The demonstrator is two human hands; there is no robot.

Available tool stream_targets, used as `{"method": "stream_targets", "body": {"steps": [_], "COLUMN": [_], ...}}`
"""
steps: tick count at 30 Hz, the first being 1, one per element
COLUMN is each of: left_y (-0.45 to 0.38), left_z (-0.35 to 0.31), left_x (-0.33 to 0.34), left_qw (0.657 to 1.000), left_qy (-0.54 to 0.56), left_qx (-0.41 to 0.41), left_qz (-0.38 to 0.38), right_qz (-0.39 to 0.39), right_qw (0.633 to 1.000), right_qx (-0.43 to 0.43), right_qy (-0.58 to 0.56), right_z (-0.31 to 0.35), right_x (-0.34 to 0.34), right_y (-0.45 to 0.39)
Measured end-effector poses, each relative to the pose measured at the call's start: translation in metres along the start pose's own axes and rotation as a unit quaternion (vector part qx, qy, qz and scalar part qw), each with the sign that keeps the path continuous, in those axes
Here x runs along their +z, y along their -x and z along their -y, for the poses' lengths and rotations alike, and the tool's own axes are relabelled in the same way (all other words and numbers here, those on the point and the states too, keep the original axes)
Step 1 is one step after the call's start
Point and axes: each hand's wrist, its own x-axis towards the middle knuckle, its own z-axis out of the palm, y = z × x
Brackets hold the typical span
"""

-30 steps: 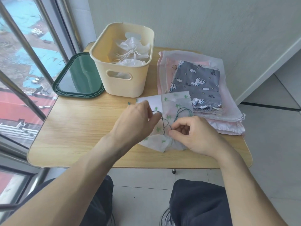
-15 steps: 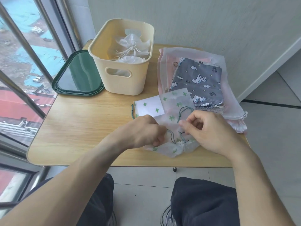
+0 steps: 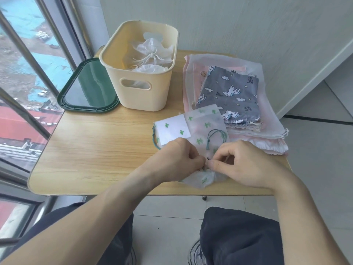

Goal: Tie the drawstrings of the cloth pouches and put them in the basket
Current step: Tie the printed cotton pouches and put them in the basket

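Hands: left hand (image 3: pixel 179 161) and right hand (image 3: pixel 246 165) both pinch green drawstring (image 3: pixel 216 135) at cactus pouch (image 3: pixel 204 129).
Risk: thin cord may slip, loosening knot.

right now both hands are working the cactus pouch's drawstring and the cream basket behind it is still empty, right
Not quite. The head view shows the cream basket already holds white pouches. The rest stands: the left hand and right hand pinch the cactus pouch drawstring.

I see a light wooden desk (image 3: pixel 91 148) with a dark green lid (image 3: pixel 87 88) lying flat at its far left corner, beside a window (image 3: pixel 24 77) overlooking rooftops. Grey floor tiles (image 3: pixel 321 142) lie below a white wall (image 3: pixel 248 25).
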Motion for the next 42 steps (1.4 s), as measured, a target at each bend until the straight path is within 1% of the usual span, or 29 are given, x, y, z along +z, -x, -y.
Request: {"method": "stream_targets", "body": {"steps": [2, 5, 7, 10, 14, 16, 20, 22, 25, 28, 30, 33, 35, 38, 42], "left_y": [0.000, 0.003, 0.003, 0.002, 0.002, 0.002, 0.001, 0.001, 0.000, 0.001, 0.001, 0.000, -0.002, -0.001, -0.003], "left_z": [0.000, 0.000, 0.001, 0.002, 0.003, 0.004, 0.003, 0.004, 0.004, 0.001, -0.001, -0.003, -0.004, -0.006, -0.004], "left_x": [0.000, -0.002, -0.004, -0.004, 0.000, 0.003, 0.007, 0.006, 0.003, 0.006, 0.008, 0.009, 0.009, 0.012, 0.014], "left_qw": [1.000, 0.999, 0.998, 0.999, 0.999, 0.999, 0.999, 0.999, 0.997, 0.994, 0.990, 0.980, 0.967, 0.950, 0.934], "left_qy": [0.007, 0.010, 0.024, 0.022, 0.020, 0.015, 0.024, 0.032, 0.050, 0.089, 0.111, 0.139, 0.172, 0.185, 0.152], "left_qx": [-0.014, 0.001, 0.018, 0.022, 0.032, 0.032, 0.036, 0.036, 0.031, 0.026, 0.031, 0.043, 0.053, 0.094, 0.175], "left_qz": [0.018, 0.043, 0.047, 0.042, 0.027, 0.015, -0.002, -0.017, -0.040, -0.058, -0.080, -0.135, -0.182, -0.234, -0.271], "right_qz": [0.008, 0.007, -0.011, -0.040, -0.053, -0.039, 0.030, 0.031, 0.004, -0.044, -0.086, -0.133, -0.157, -0.168, -0.161], "right_qw": [1.000, 0.999, 0.999, 0.998, 0.990, 0.987, 0.994, 0.996, 0.993, 0.989, 0.984, 0.976, 0.970, 0.959, 0.929], "right_qx": [0.011, 0.021, 0.027, 0.037, 0.092, 0.104, 0.093, 0.084, 0.069, 0.056, 0.062, 0.063, 0.065, 0.058, 0.019], "right_qy": [-0.021, -0.031, -0.030, -0.032, 0.089, 0.112, 0.044, -0.006, -0.092, -0.128, -0.144, -0.162, -0.176, -0.222, -0.331], "right_z": [0.000, 0.001, 0.000, -0.002, 0.004, 0.006, 0.008, 0.007, 0.006, 0.009, 0.012, 0.015, 0.014, 0.013, 0.016], "right_x": [-0.001, -0.001, -0.001, -0.003, -0.005, -0.003, 0.003, 0.005, 0.006, 0.009, 0.013, 0.019, 0.022, 0.024, 0.024], "right_y": [0.000, 0.001, 0.000, 0.000, 0.008, 0.010, 0.005, 0.001, -0.002, -0.003, -0.005, -0.008, -0.011, -0.013, -0.012]}}
